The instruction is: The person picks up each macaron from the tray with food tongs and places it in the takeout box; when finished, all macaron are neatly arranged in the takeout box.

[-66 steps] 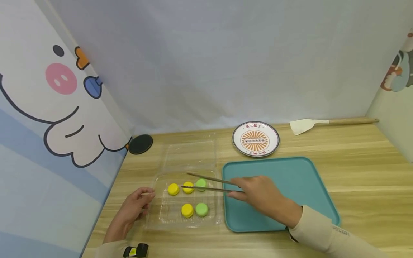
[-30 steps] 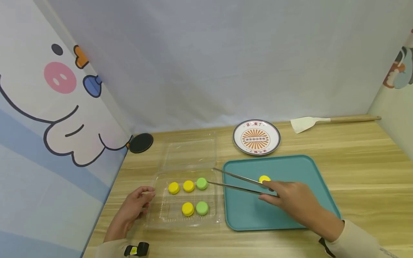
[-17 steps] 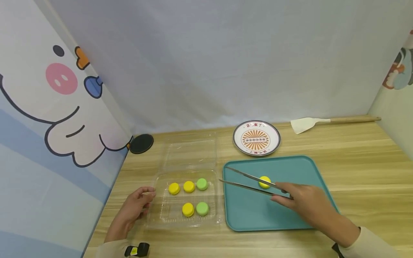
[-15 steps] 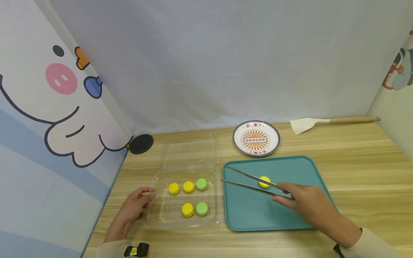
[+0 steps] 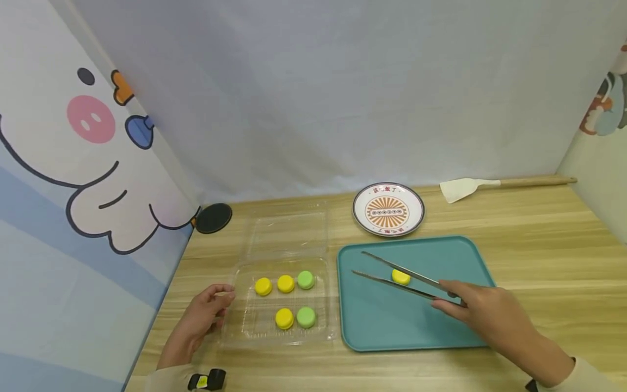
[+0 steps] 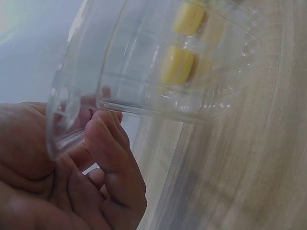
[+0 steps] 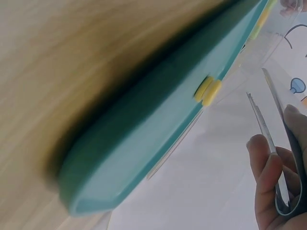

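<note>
My left hand (image 5: 204,313) pinches the left rim of a clear plastic container (image 5: 254,314); in the left wrist view the rim runs between thumb and fingers. The container lies open with its lid (image 5: 289,231) folded back. In it are several macarons: yellow ones (image 5: 286,283) and two green ones (image 5: 306,317). My right hand (image 5: 495,318) holds metal tongs (image 5: 411,291) over the teal tray (image 5: 382,329). Their arms stand apart with serrated tips (image 7: 254,102) and nothing gripped. One yellow macaron (image 5: 400,279) sits on the tray, partly behind the tongs in the head view.
A white plate with an orange pattern (image 5: 388,211) stands behind the tray. Further right, along the back wall, lies a white spatula (image 5: 458,190) with a wooden handle. A black round disc (image 5: 213,218) sits at the back left, by the printed side wall.
My right hand has drawn the tongs rightward from over the container to over the tray, uncovering the yellow macaron there. The left hand stays at the container's rim.
</note>
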The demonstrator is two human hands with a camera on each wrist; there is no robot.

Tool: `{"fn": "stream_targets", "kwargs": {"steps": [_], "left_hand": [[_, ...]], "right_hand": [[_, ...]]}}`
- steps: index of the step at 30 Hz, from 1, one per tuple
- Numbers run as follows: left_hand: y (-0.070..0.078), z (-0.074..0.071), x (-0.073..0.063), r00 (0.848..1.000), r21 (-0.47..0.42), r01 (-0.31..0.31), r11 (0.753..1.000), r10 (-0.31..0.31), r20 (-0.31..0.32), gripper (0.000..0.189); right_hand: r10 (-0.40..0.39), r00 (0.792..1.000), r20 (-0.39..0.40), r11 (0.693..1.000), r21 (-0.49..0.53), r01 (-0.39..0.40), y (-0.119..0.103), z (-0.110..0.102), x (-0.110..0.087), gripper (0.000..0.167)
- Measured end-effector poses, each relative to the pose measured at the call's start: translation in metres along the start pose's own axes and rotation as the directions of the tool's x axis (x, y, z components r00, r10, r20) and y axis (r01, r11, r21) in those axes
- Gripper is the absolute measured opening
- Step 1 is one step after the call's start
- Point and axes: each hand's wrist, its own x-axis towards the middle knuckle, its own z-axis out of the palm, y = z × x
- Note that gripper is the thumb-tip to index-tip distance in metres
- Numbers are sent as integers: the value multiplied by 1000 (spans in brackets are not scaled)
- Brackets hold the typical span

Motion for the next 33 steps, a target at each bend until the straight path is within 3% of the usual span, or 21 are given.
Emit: {"fn": "stream_targets", "kwargs": {"steps": [13, 33], "left_hand": [[-2, -2, -1, 1000, -2, 3, 1000, -3, 6, 31], [0, 1, 1, 1000, 4, -1, 1000, 1, -3, 34]], "right_hand": [[6, 1000, 26, 1000, 11, -7, 6, -9, -11, 64], [36, 999, 22, 997, -71, -35, 20, -32, -39, 67]]}}
